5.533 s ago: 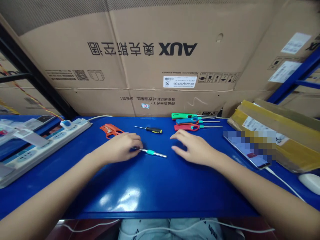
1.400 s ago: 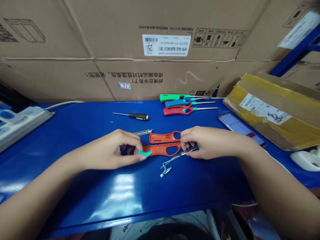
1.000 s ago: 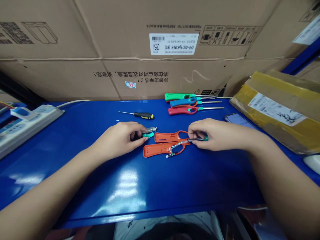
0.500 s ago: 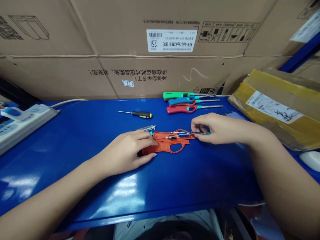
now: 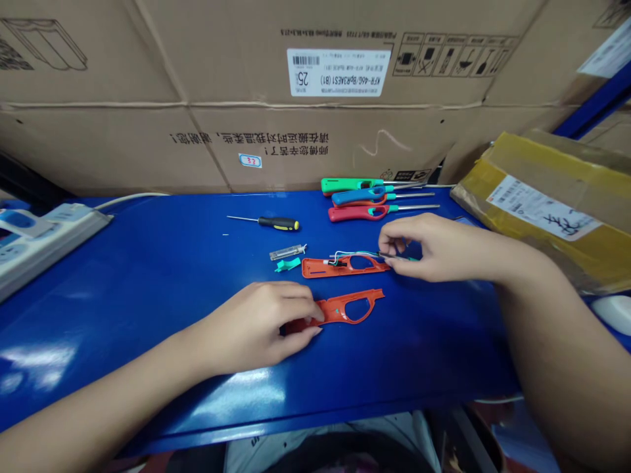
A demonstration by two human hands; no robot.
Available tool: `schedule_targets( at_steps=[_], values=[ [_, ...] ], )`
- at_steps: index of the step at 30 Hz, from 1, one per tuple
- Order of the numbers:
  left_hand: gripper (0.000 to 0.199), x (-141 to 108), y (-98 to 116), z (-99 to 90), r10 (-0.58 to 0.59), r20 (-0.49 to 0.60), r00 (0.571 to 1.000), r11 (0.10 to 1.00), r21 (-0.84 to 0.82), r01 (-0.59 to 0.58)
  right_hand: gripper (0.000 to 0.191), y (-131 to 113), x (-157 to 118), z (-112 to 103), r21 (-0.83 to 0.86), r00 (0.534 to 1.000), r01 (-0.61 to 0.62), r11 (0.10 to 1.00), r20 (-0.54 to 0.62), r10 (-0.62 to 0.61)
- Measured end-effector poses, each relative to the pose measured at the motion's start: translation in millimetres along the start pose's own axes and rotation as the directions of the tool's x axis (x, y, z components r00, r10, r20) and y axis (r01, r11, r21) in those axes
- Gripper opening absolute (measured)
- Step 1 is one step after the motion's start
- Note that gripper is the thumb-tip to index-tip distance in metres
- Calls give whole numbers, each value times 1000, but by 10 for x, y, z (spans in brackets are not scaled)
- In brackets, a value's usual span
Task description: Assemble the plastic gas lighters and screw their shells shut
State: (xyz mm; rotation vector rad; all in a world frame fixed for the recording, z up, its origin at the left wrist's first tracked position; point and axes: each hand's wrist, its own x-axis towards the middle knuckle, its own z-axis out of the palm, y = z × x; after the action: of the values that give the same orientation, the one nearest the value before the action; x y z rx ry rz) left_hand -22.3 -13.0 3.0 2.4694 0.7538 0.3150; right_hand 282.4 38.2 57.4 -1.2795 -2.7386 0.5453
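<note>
My left hand (image 5: 271,325) is closed around the left end of one orange lighter shell half (image 5: 340,312), which lies nearer me on the table. Behind it, the other orange shell half (image 5: 318,269) holds a small black part (image 5: 338,263) with white and green wires (image 5: 359,253). At that half's right end, my right hand (image 5: 424,246) pinches a thin metal lighter tube (image 5: 394,255) where the wires run in; my fingers partly cover it. To the left of the far half lie a clear narrow fuel tank (image 5: 287,252) and a teal trigger piece (image 5: 287,265).
A black and yellow screwdriver (image 5: 279,223) lies at the back, near several whole lighters (image 5: 352,213). A power strip (image 5: 54,236) sits at left. A yellow-taped box (image 5: 547,203) stands at right, and large cardboard boxes (image 5: 246,79) line the blue table's (image 5: 394,368) back.
My left hand has drawn the near shell half toward me, apart from the far half. The fuel tank and teal piece now show fully. My right hand keeps its pinch on the tube.
</note>
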Motion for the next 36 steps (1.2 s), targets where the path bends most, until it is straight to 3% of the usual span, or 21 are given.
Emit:
schedule_targets(
  at_steps=[4,10,14,18,24,32,36],
  values=[
    [17,24,20,-15,-8,-55,998,997,-71,4,5,-3,3,19,25,999,17,1000,34,-17],
    [15,51,40,-47,-63,-238,969,992,-121,34,4,-12,31,109,28,992,-6,1000,130,2],
    [15,51,-29,-78,-120,-378,918,993,-29,118,6,-13,49,157,11,989,3,1000,147,-5],
    [18,45,-192,-197,-183,-475,861,955,124,271,21,10,51,190,-30,995,-12,999,97,15],
    [24,36,-391,-245,-262,-434,862,917,165,362,15,-38,101,275,-44,998,63,997,31,-62],
    [27,56,-408,-212,-279,-370,886,900,222,375,22,-251,182,436,-169,982,173,970,-50,-184],
    [31,76,-367,-203,-320,-403,857,916,100,388,22,-255,207,507,-219,984,147,965,-70,-166]
  ],
)
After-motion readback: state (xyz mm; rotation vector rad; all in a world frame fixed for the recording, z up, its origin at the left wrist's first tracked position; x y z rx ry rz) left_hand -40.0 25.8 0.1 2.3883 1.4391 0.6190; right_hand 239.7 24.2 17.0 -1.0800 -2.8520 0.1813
